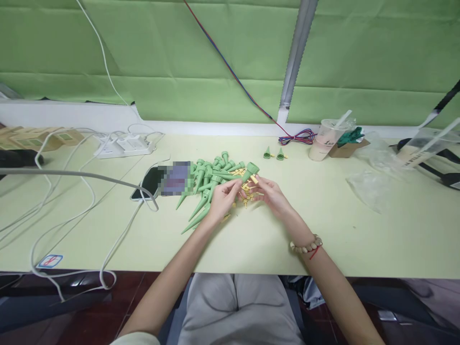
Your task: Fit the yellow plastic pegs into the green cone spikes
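Both hands [247, 196] perhaps pinching green spike [247, 172]

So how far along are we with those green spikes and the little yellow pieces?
Looks early. Two green pieces with yellow parts stand apart behind the pile, seemingly finished. The left hand holds a green spike while the right hand is at a yellow piece by its wide end. A pile of spikes and loose yellow pieces remains.

arms: both bare from the wrists up past the elbows
left hand [223, 197]: nothing worn on it
right hand [270, 194]: nothing worn on it
right wrist: bracelet [306, 246] of pale and brown beads, thin red thread beside it
legs: light grey trousers [240, 309]
left sleeve: pale edge at the upper arm
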Motion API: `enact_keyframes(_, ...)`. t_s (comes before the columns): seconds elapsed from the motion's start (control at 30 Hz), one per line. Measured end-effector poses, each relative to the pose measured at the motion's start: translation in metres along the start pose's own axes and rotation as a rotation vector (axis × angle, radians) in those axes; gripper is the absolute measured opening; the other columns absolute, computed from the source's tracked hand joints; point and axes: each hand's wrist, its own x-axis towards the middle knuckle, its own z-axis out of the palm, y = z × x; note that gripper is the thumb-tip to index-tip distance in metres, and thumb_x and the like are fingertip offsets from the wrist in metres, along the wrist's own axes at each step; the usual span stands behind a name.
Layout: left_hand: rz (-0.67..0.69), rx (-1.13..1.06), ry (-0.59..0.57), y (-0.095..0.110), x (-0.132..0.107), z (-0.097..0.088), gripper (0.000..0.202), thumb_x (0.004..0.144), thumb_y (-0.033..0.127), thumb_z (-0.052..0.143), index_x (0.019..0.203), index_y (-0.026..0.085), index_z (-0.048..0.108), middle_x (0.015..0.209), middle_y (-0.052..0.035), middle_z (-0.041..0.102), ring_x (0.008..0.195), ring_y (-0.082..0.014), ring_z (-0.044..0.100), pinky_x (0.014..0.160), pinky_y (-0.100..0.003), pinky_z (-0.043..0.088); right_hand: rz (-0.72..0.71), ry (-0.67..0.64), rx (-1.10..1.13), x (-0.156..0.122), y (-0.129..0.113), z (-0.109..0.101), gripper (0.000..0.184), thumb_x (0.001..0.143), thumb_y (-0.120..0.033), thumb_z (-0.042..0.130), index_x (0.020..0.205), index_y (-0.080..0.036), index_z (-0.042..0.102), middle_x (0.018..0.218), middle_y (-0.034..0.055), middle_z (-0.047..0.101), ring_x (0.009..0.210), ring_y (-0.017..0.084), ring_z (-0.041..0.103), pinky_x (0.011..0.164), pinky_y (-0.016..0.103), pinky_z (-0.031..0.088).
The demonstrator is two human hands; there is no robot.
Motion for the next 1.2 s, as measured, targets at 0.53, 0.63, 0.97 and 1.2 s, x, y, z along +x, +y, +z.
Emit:
enact_keyframes(0.53,0.081,0.194,0.199,-0.003,0.009,-0.016,0.020,0.068,0.032,0.062,0.073,0.014,0.068,0.071,-0.0041,0.068,0.056,-0.0117,0.059,0.055,-0.023,0.047,0.094,0.003,0.227,-0.023,-0.009,0.025,0.033,0.056,-0.035,0.076,0.084,-0.019,0.066,0.081,0.0006,0.066,0.068,0.009,0.057,0.054,0.017,0.045)
enact_keyframes(0.63,0.157,0.287,0.248,-0.008,0.010,-0.019,0.015,0.067,0.029,0.063,0.072,0.016,0.069,0.072,-0.0028,0.069,0.052,-0.0103,0.057,0.051,-0.022,0.046,0.186,0.013,0.343,-0.028,-0.004,0.034,0.032,0.053,-0.033,0.078,0.078,-0.018,0.065,0.079,-0.0001,0.065,0.064,0.006,0.054,0.051,0.015,0.041)
enact_keyframes(0.97,0.616,0.566,0.359,-0.004,0.000,-0.028,0.004,0.070,0.019,0.064,0.071,0.016,0.067,0.067,-0.0021,0.066,0.055,-0.0093,0.053,0.049,-0.022,0.041,-0.182,0.233,0.012,-0.033,0.003,0.042,0.028,0.057,-0.033,0.074,0.060,-0.016,0.051,0.062,-0.0007,0.057,0.059,0.011,0.050,0.052,0.022,0.039)
enact_keyframes(1.2,0.620,0.612,0.400,-0.009,0.000,-0.025,0.010,0.072,0.025,0.064,0.068,0.016,0.064,0.062,-0.0008,0.065,0.051,-0.0085,0.053,0.049,-0.021,0.041,-0.293,0.381,-0.184,-0.030,0.009,0.041,0.029,0.057,-0.038,0.073,0.063,-0.015,0.056,0.065,0.0036,0.061,0.055,0.012,0.050,0.049,0.023,0.041)
